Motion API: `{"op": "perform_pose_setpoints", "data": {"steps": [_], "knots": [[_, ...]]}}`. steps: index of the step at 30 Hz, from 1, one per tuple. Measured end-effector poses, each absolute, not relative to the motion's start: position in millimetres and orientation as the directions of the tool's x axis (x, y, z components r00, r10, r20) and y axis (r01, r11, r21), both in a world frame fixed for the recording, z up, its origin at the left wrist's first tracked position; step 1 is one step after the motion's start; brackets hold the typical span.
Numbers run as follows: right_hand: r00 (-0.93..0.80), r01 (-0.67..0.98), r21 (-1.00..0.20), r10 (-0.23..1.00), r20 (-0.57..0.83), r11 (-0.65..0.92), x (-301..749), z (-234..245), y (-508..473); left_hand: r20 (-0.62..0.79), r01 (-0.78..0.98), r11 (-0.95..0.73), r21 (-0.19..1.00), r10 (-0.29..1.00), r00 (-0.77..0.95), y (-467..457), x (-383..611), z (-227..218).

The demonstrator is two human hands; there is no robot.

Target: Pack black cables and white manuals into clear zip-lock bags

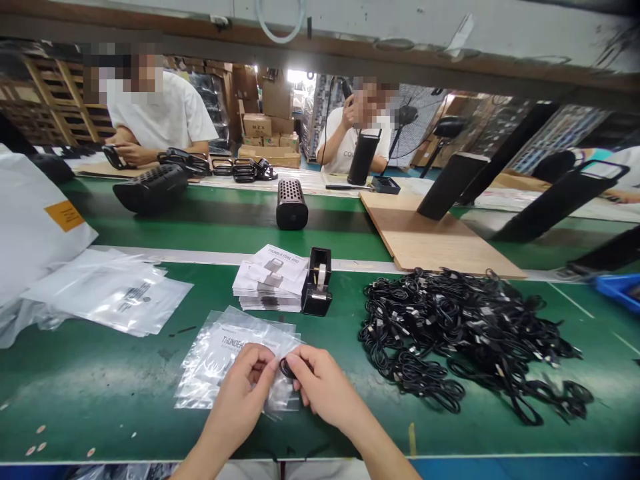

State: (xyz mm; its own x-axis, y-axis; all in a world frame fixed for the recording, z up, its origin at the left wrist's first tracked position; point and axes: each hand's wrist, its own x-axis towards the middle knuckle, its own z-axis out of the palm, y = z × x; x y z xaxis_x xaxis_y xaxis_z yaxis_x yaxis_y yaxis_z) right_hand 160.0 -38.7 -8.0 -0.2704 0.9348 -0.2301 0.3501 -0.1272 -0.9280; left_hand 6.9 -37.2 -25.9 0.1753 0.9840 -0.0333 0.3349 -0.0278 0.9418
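Note:
My right hand (324, 388) pinches a coiled black cable (285, 367) between thumb and fingers. Close beside it, my left hand (244, 381) is closed, thumb against curled fingers, at the edge of a see-through plastic bag (287, 341). Whether the cable's end is inside the bag cannot be made out. Beneath both hands lies a spread of such bags (200, 373), with printed leaflets showing through. A large heap of coiled black cables (450, 333) lies to the right. Behind the bags sit a stack of leaflets (270, 280) and a black tape dispenser (317, 283).
More plastic bags (125, 293) lie at the left beside a big white sack (35, 227). Black perforated devices (291, 203) stand on the green belt (220, 213) beyond. A wooden board (440, 240) bears a black device. Across it, co-workers (160, 113) handle parts. A beam (350, 40) hangs overhead.

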Motion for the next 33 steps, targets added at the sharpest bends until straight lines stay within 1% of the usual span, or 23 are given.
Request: {"op": "perform_pose_setpoints", "data": {"steps": [2,4,8,11,13,16,18,20,23,25,27,30,32,33], "knots": [[-0.25,0.443,-0.896,0.955,-0.161,-0.036,162.6,-5.9,-39.1,-0.022,0.326,-0.022,0.945,0.991,0.129,-37.0,5.3,-26.1],[-0.237,0.474,-0.881,0.962,-0.137,-0.009,168.1,-1.6,-39.2,-0.02,0.333,-0.023,0.943,0.992,0.126,-37.1,4.7,-25.8],[-0.106,0.483,-0.87,0.98,-0.17,-0.099,171.7,2.0,-38.4,-0.032,0.367,-0.033,0.93,0.985,0.169,-38.3,8.7,-25.5],[-0.113,0.603,-0.794,0.977,-0.182,-0.078,165.4,-2.8,-36.7,-0.03,0.354,-0.037,0.935,0.983,0.183,-39.1,11.0,-24.1],[-0.103,0.668,-0.741,0.978,-0.183,-0.068,161.3,-6.9,-35.5,-0.021,0.336,-0.034,0.941,0.987,0.157,-38.9,8.8,-21.5],[-0.032,0.72,-0.687,0.984,-0.173,-0.097,161.9,-7.9,-34.9,0.014,0.319,-0.042,0.947,0.996,0.091,-37.2,1.4,-17.7],[-0.017,0.715,-0.691,0.986,-0.165,-0.104,166.7,-2.1,-36.8,0.022,0.327,-0.046,0.944,0.997,0.077,-35.5,-2.4,-17.2],[-0.044,0.632,-0.768,0.984,-0.17,-0.105,172.1,8.4,-40.5,0.003,0.341,-0.031,0.94,0.997,0.082,-34.2,-3.1,-18.8],[-0.21,0.414,-0.905,0.957,-0.198,-0.096,174.6,23.8,-45.5,-0.019,0.331,-0.017,0.943,0.994,0.107,-33.9,0.3,-22.7],[-0.315,0.36,-0.931,0.932,-0.179,-0.057,170.9,26.6,-45.4,-0.006,0.31,-0.033,0.95,0.992,0.125,-34.8,2.5,-24.6],[-0.312,0.428,-0.904,0.94,-0.137,0.011,165.4,22.6,-42.7,0.025,0.313,-0.062,0.948,0.992,0.121,-35.8,3.0,-25.5],[-0.265,0.597,-0.798,0.96,-0.095,0.086,159.9,14.3,-38.1,0.067,0.356,-0.095,0.93,0.994,0.092,-37.4,1.1,-25.1],[-0.285,0.646,-0.755,0.954,-0.095,0.118,160.0,13.7,-36.8,0.074,0.383,-0.098,0.919,0.994,0.078,-38.3,-0.5,-23.6],[-0.32,0.64,-0.755,0.943,-0.092,0.144,160.8,15.1,-36.4,0.069,0.393,-0.093,0.915,0.995,0.074,-38.8,-1.0,-22.4]]}}
